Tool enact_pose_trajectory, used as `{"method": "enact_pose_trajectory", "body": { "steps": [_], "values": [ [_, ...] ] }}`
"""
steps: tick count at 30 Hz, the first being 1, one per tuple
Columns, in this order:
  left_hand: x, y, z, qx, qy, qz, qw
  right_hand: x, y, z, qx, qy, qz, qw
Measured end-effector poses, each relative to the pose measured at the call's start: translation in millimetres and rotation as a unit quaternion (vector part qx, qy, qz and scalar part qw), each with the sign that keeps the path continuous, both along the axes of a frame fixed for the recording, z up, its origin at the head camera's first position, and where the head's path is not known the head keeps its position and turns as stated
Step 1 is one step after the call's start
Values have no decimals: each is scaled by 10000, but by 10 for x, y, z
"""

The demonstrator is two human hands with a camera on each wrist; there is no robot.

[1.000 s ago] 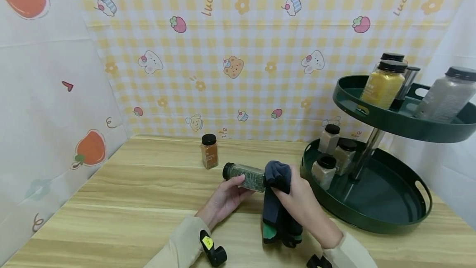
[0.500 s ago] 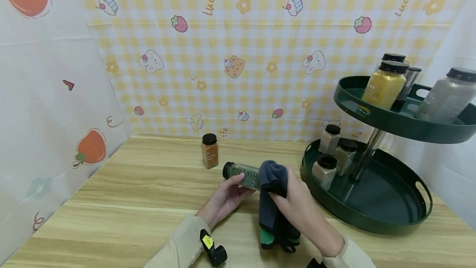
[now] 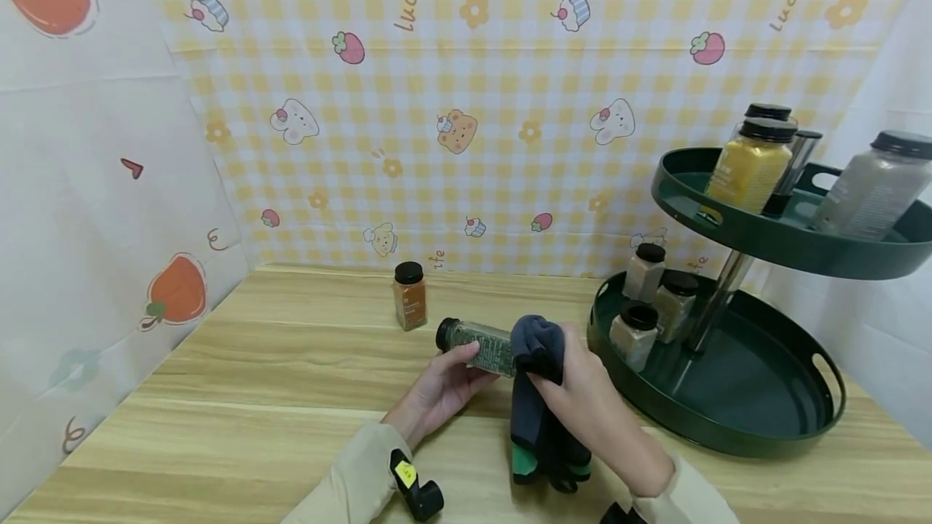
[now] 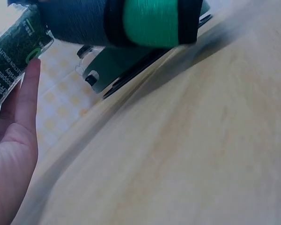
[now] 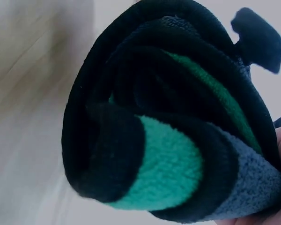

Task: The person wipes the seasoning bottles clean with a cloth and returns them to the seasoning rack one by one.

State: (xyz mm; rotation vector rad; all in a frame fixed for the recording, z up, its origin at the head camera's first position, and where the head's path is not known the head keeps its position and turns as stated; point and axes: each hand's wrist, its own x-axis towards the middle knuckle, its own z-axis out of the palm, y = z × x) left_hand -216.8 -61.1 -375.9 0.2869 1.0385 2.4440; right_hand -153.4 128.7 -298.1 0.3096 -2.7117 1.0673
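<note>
My left hand holds a spice jar of green flakes just above the table, tipped on its side with its black lid to the left. In the left wrist view, the label of the jar reads chopped parsley. A dark grey cloth with black and green bands is gripped in my right hand. It covers the jar's base end, and its folded lower part hangs down. Close up, the right wrist view shows the rolled edge of the cloth.
Behind my left hand stands a jar of orange-brown spice. At the right is a two-tier dark green tray stand. Three jars, one of them a small jar, sit on its lower tier. Its upper tier holds a yellow jar and several others.
The cloth in my right hand has slid left over the jar's base end, then slightly back right. My left hand and the jar have stayed about where they were.
</note>
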Motion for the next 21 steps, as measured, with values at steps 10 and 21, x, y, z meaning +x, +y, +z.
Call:
{"method": "enact_pose_trajectory", "body": {
  "steps": [10,21],
  "values": [
    [-3,1,6,20,-19,68,10000,49,-39,42,10,125,29,9999],
    [7,-3,-2,55,118,-268,9996,-115,94,-88,172,-97,-198,9996]
  ]
}}
